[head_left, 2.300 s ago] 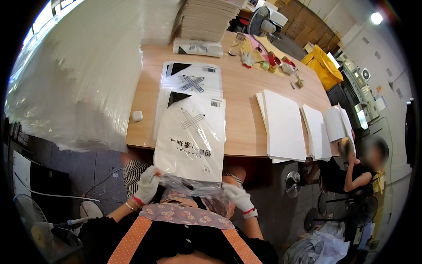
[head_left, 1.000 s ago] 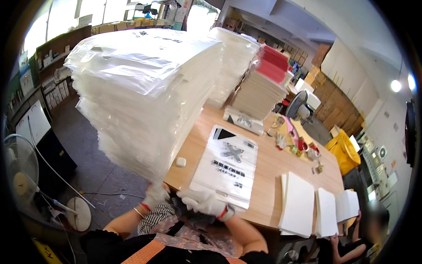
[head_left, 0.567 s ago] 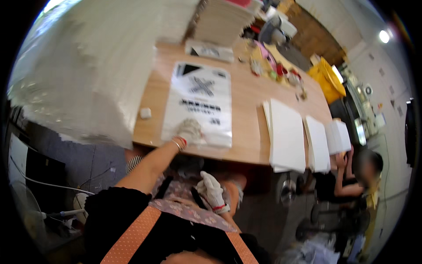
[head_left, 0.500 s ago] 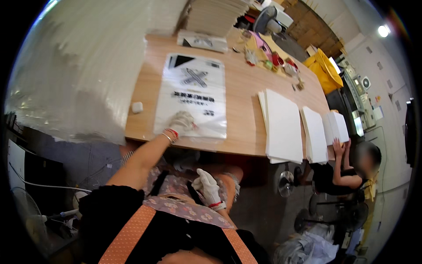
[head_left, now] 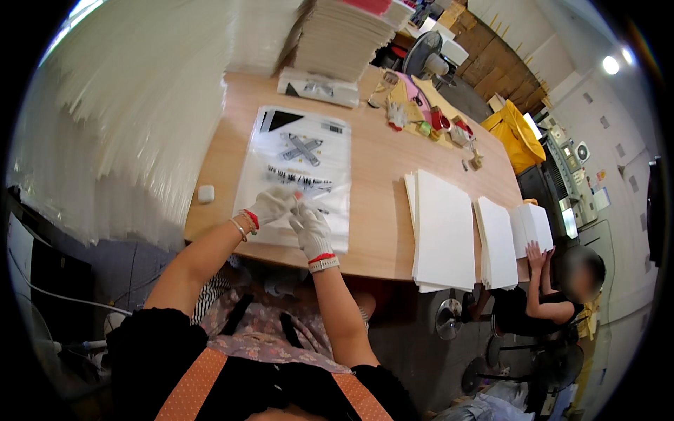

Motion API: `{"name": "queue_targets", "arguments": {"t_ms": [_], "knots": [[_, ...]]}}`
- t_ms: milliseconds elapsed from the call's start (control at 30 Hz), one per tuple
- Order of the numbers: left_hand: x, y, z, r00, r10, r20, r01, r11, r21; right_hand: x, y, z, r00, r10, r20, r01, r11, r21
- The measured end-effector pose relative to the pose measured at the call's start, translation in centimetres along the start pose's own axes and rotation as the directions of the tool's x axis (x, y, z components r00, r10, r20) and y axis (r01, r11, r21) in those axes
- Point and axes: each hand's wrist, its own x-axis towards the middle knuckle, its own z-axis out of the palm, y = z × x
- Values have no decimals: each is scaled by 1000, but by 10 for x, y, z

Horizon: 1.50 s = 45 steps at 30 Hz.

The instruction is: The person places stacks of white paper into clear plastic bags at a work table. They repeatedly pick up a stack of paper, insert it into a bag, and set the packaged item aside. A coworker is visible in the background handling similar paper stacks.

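A stack of clear plastic bags [head_left: 335, 158], printed with crossed pencils and a black corner, lies flat near the table's front left. My left hand [head_left: 274, 205], in a white glove with a red cuff, is over the near part of the top bag, its fingers bent together. Close beside it, my right hand [head_left: 310, 231] wears a matching glove; its fingers are drawn together and meet the left fingertips. What lies between the fingertips is too small to tell. A small white block [head_left: 206, 194] sits left of the bags.
Stacks of white sheets [head_left: 442, 231] lie at the table's right, where a co-worker's hands [head_left: 539, 256] hold a white stack. Behind the bags stand another folded bag pile [head_left: 319, 90] and a tall paper stack [head_left: 337, 42]. Plastic sheeting [head_left: 140, 133] rises at left. Tapes [head_left: 439, 121] clutter the back.
My right hand has risen from my lap to the bags and joined the left. My left hand's fingers have drawn together. The view has shifted slightly.
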Motion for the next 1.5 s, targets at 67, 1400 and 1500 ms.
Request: {"name": "queue_targets", "arguments": {"t_ms": [67,1400,1500], "knots": [[15,-60,-13,966,-215,-144,118,861,-494,-1,-47,-1,997,75,-10,-59,686,-725],[-95,164,-69,972,222,78,-215,972,-92,-117,-161,-356,948,-170,-269,-215,278,-936],[-93,165,-36,951,234,202,-147,918,-368,-110,-158,-361,941,-147,-306,-225,404,-887]]}}
